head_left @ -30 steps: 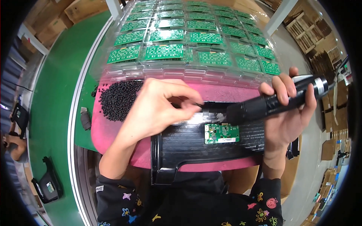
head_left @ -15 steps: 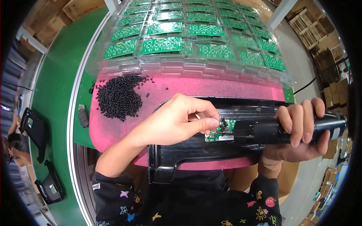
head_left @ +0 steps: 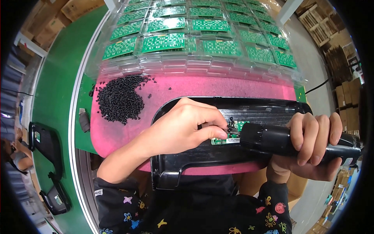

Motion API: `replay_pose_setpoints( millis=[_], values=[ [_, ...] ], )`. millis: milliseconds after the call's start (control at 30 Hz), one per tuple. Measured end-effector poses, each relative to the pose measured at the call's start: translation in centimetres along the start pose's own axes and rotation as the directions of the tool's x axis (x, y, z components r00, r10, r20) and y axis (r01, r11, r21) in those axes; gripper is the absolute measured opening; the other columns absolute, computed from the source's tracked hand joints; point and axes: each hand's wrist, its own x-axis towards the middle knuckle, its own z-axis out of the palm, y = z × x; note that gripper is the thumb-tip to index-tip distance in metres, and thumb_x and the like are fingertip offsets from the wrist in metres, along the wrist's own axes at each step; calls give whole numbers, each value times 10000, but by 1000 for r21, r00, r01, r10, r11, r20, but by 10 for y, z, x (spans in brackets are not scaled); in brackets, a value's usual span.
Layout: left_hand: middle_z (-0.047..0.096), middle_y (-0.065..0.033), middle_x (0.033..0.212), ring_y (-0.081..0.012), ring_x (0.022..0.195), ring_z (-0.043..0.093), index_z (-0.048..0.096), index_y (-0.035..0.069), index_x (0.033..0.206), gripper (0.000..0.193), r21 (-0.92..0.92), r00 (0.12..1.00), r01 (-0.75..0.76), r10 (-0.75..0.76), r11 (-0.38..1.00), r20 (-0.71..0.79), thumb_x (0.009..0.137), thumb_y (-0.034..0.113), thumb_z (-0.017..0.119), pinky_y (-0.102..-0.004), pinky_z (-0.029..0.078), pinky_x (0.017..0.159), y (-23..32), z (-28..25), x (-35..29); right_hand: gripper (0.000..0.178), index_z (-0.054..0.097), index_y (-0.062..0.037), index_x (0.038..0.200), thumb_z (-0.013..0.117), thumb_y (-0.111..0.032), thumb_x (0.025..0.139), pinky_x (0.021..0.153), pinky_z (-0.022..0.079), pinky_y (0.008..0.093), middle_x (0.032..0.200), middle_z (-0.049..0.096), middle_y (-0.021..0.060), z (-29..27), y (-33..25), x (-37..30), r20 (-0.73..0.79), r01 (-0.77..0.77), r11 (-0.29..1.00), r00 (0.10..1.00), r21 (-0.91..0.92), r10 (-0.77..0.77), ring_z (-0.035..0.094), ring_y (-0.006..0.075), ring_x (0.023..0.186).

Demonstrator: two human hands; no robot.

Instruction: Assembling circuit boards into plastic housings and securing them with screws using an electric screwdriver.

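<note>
My right hand point(head_left: 313, 146) is wrapped around a black electric screwdriver point(head_left: 269, 137), which lies nearly level with its bit pointing left. Its thin bit reaches the fingertips of my left hand point(head_left: 187, 126), which are pinched together at small black screws point(head_left: 231, 124); exactly how many they hold is hidden. Just beneath the bit and fingers is a green circuit board point(head_left: 220, 141) with a white label, partly covered by both. That board sits inside a long black plastic housing point(head_left: 202, 156), open side up, on a pink mat.
A heap of small black screws point(head_left: 119, 99) lies on the pink mat point(head_left: 167, 84) at the left. Behind it, clear plastic trays point(head_left: 163, 69) hold several green circuit boards point(head_left: 163, 42). A dark grey object point(head_left: 84, 121) lies beside the mat. Black housings point(head_left: 46, 146) and another person's hand are at far left.
The screwdriver has tilted, its rear end dropping slightly and its bit now showing at my left fingertips. My left hand stays pinched in nearly the same place. The whole view has shifted slightly.
</note>
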Motion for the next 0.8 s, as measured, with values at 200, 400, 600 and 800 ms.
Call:
replay_pose_setpoints(
  millis=[200, 400, 600, 800],
  values=[
    [691, -96, 764, -202, 691, 686, 684, -15, 845, 196, 238, 993, -108, 116, 965, -23, 722, 79, 805, -285, 540, 623, -1, 2, 4, 310, 442, -101, 910, 677, -231, 754, 452, 400, 181, 576, 558, -40, -2, 3, 2, 78, 51, 998, 996, -33, -49, 529, 50, 430],
    [704, -106, 821, -224, 730, 685, 693, -18, 875, 148, 164, 988, -132, 143, 978, -57, 738, -7, 747, -314, 538, 678, 2, 2, 2, 327, 441, -101, 911, 692, -259, 773, 446, 397, 183, 573, 563, -41, -4, 10, 0, 109, -25, 999, 994, -31, 28, 518, 52, 404],
    [694, -84, 756, -195, 706, 685, 690, -10, 820, 84, 489, 894, -314, 427, 814, -137, 743, -27, 719, -288, 538, 636, 5, 3, 7, 338, 433, -93, 938, 665, -291, 792, 483, 395, 208, 602, 557, -37, 1, -3, 2, 15, 6, 981, 1000, -192, -3, 515, 64, 426],
    [663, -91, 739, -217, 645, 654, 663, -4, 817, 66, 456, 936, -176, 292, 872, -197, 788, 23, 716, -294, 504, 577, 1, 3, -1, 353, 452, -49, 1009, 581, -332, 841, 541, 328, 252, 635, 464, -32, -19, -18, 6, -26, -171, 867, 983, -469, 180, 397, 65, 459]
  ],
)
